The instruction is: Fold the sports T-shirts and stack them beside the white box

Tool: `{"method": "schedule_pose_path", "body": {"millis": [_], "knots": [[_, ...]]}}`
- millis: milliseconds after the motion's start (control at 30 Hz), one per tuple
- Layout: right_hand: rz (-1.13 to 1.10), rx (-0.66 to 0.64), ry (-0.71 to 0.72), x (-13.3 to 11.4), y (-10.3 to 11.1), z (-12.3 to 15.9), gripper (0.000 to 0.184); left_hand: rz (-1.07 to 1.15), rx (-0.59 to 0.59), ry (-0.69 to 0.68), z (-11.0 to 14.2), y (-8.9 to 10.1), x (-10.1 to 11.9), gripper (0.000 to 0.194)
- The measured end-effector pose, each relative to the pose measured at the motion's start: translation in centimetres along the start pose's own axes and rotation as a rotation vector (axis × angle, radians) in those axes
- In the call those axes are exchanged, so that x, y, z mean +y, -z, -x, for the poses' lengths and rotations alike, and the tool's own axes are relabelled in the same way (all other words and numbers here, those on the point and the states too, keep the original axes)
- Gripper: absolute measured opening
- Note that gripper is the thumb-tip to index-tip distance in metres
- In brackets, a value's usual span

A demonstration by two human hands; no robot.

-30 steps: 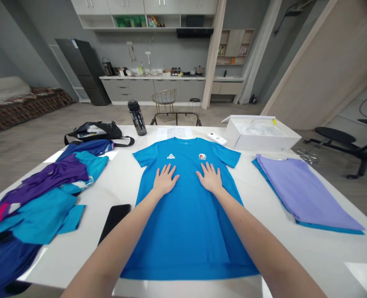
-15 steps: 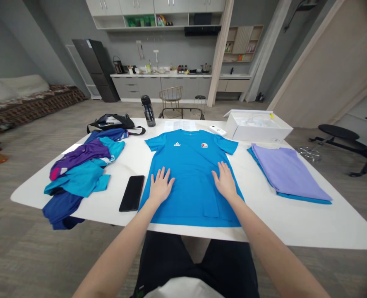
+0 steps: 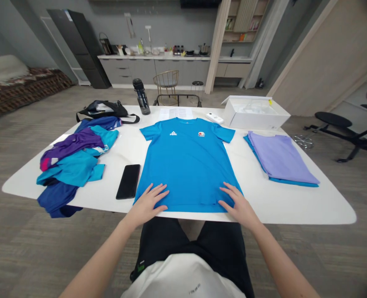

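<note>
A blue T-shirt (image 3: 186, 161) lies spread face up on the white table (image 3: 276, 203), its collar away from me and its hem near the front edge. Two small emblems show on its chest. My left hand (image 3: 147, 203) rests at the lower left corner of the shirt, fingers spread. At the lower right part of the hem, my right hand (image 3: 237, 205) touches the cloth with its fingers apart. Neither hand grips anything. Just left of the shirt is a black phone (image 3: 128, 181).
On the left lies a heap of crumpled clothes (image 3: 74, 161), partly hanging over the edge, with a black bag (image 3: 105, 109) behind. A bottle (image 3: 141, 97), papers (image 3: 176, 113) and a white box (image 3: 256, 116) stand along the back. Folded shirts (image 3: 282, 159) are stacked on the right.
Both hands have slid toward me, from the middle of the shirt down to its hem, and moved farther apart. The small fold near the lower right looks flatter. My view has tilted down.
</note>
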State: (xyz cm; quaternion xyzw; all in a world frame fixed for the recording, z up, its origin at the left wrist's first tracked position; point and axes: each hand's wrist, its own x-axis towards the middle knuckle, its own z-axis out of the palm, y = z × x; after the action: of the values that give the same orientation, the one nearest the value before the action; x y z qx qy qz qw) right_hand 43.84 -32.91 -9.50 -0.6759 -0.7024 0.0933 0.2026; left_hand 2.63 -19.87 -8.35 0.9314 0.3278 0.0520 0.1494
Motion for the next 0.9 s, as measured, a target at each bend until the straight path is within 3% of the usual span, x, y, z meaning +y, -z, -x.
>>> {"method": "schedule_pose_path", "body": {"millis": [133,333,500,667,900], "knots": [[-0.053,0.032,0.027,1.5,1.3,2.9,0.034,0.003,0.086,0.037,3.0,-0.1,-1.4,0.047],[0.077,-0.012,0.069,2.6,2.1,4.3,0.036,-0.076,0.126,0.089,6.3,0.1,-2.3,0.048],[0.218,-0.024,0.104,3.0,3.5,4.6,0.039,-0.145,0.066,0.087,6.6,0.5,-2.7,0.062],[0.241,0.023,0.049,2.6,4.1,5.0,0.036,-0.225,0.044,0.126,6.7,1.0,-2.9,0.067],[0.287,0.081,-0.014,1.2,3.6,4.8,0.037,-0.353,0.173,0.140,7.2,1.1,-2.5,0.045]]}}
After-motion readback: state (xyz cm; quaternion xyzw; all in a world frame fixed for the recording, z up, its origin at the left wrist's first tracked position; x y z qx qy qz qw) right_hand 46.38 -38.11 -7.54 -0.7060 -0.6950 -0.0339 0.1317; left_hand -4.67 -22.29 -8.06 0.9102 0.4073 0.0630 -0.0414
